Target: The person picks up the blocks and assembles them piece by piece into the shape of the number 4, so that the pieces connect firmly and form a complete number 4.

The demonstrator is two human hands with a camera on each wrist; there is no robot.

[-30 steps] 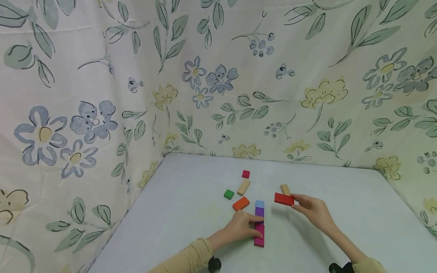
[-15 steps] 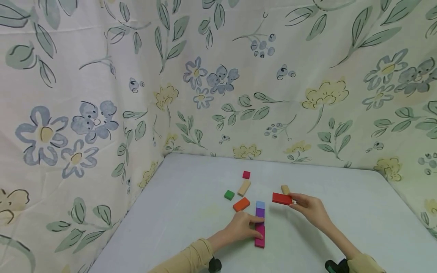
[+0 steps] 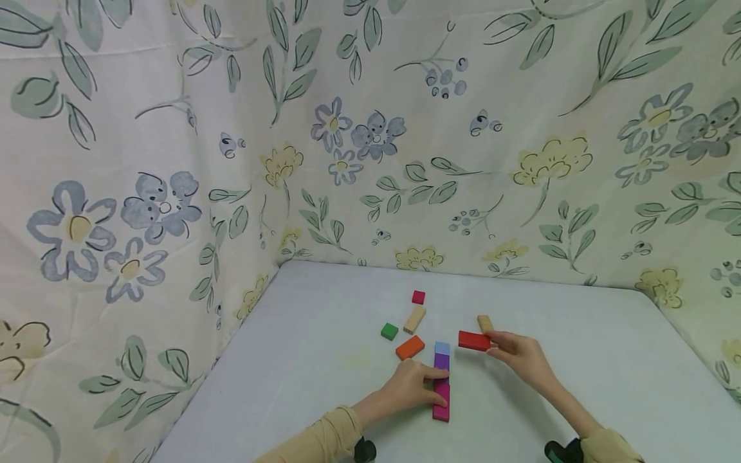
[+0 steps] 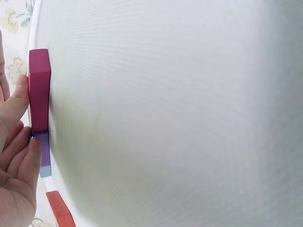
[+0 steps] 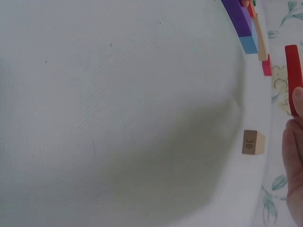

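Note:
My left hand [image 3: 407, 389] reaches over a row of blocks, its index finger across the purple block [image 3: 442, 361] and its thumb on the magenta block [image 3: 441, 412]. A light blue block [image 3: 442, 348] forms the row's far end. In the left wrist view the thumb [image 4: 20, 97] touches the magenta block [image 4: 40, 94], and the fingertips lie by its joint with the purple one [image 4: 44, 150]. My right hand [image 3: 523, 360] pinches a red block [image 3: 473, 341] by its right end, raised off the table to the right of the row.
Left of the row lie an orange block [image 3: 410, 347], a green block [image 3: 390, 331], a tan block [image 3: 414, 319] and a small red cube [image 3: 419, 297]. Another tan block [image 3: 484, 322] lies behind the right hand; its side reads 30. Floral cloth [image 3: 359, 212] backs the white table [image 3: 278, 386].
My right hand has carried the red block a little to the left, closer to the row. The left hand has stayed in place on the blocks.

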